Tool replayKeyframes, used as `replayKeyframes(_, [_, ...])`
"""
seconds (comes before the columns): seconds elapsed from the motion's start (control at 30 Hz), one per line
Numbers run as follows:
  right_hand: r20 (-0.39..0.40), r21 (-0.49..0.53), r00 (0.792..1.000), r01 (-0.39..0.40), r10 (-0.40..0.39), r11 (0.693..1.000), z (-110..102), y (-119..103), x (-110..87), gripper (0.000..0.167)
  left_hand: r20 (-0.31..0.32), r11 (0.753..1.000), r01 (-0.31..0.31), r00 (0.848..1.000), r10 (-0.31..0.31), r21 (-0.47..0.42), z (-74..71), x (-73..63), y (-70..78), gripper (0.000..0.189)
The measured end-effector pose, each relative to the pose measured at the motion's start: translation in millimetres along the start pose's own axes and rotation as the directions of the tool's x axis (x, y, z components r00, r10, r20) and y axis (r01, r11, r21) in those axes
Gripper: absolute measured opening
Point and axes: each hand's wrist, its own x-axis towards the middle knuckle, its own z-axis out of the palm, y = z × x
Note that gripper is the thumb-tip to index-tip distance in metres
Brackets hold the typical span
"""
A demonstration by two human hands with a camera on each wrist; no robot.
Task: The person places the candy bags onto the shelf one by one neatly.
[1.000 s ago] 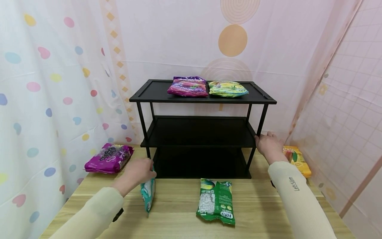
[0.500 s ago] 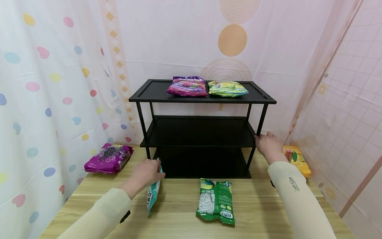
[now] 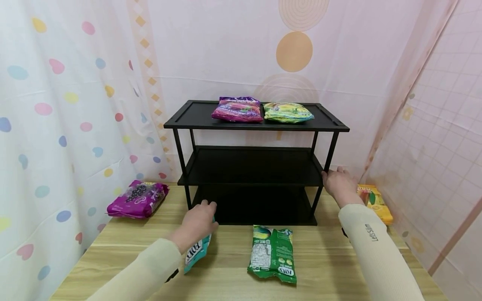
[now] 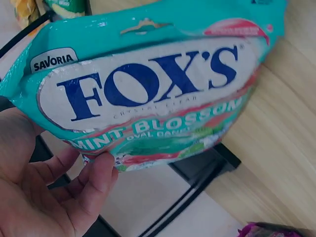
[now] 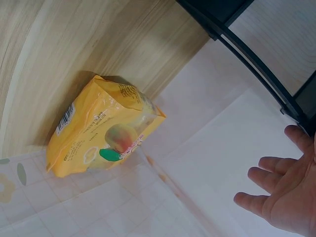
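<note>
A teal Fox's mint candy bag (image 4: 153, 84) hangs from my left hand (image 3: 197, 225), its lower part above the table before the rack's left front corner. In the left wrist view, the thumb and fingers pinch the bag's edge. My right hand (image 3: 340, 184) touches the right front post of the black three-tier rack (image 3: 256, 127) at the middle shelf. Its other fingers (image 5: 266, 177) spread loosely away from the rack in the right wrist view. A green Fox's candy bag (image 3: 273, 255) lies on the table in front of the rack.
Purple (image 3: 237, 109) and yellow-green (image 3: 288, 112) candy bags lie on the top shelf. A grape-printed purple bag (image 3: 137, 200) is on the table (image 3: 229, 284) at left. A yellow mango-printed bag (image 5: 106, 131) sits right of the rack by the curtain.
My left hand has moved right with the teal candy bag, which has turned so more of its printed front shows. The right hand has stayed at the rack post.
</note>
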Motion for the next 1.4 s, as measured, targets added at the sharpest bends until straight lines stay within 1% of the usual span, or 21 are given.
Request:
replayKeyframes(0.13, [0.008,0.001,1.0,-0.006,0.006,1.0,0,0,0.8,0.051,0.015,1.0,-0.013,1.0,0.012,0.02,8.1,2.3,8.0,0.051])
replayKeyframes(0.4, [0.01,0.014,1.0,-0.024,0.024,1.0,1,-1,0.8,0.052,0.034,0.998,-0.06,0.998,0.06,0.024,23.6,4.0,20.8,0.038])
replayKeyframes(0.63, [-0.002,0.017,1.0,-0.02,0.02,1.0,2,0,-0.1,0.051,0.045,0.996,-0.08,0.996,0.078,0.041,33.7,4.8,28.1,0.036])
replayKeyframes(0.97, [-0.007,0.01,1.0,-0.014,0.015,1.0,2,0,-0.5,0.051,0.055,0.992,-0.106,0.993,0.102,0.073,41.5,6.7,32.4,0.024])
replayKeyframes(1.2, [-0.011,0.007,1.0,-0.012,0.013,1.0,2,1,-0.3,0.051,0.081,0.986,-0.09,0.994,0.079,0.142,45.2,7.7,38.4,0.023])
replayKeyframes(1.4, [-0.01,0.02,1.0,-0.011,0.011,1.0,2,1,-0.3,0.051,0.106,0.985,-0.098,0.991,0.083,0.144,43.2,6.4,41.4,0.028])
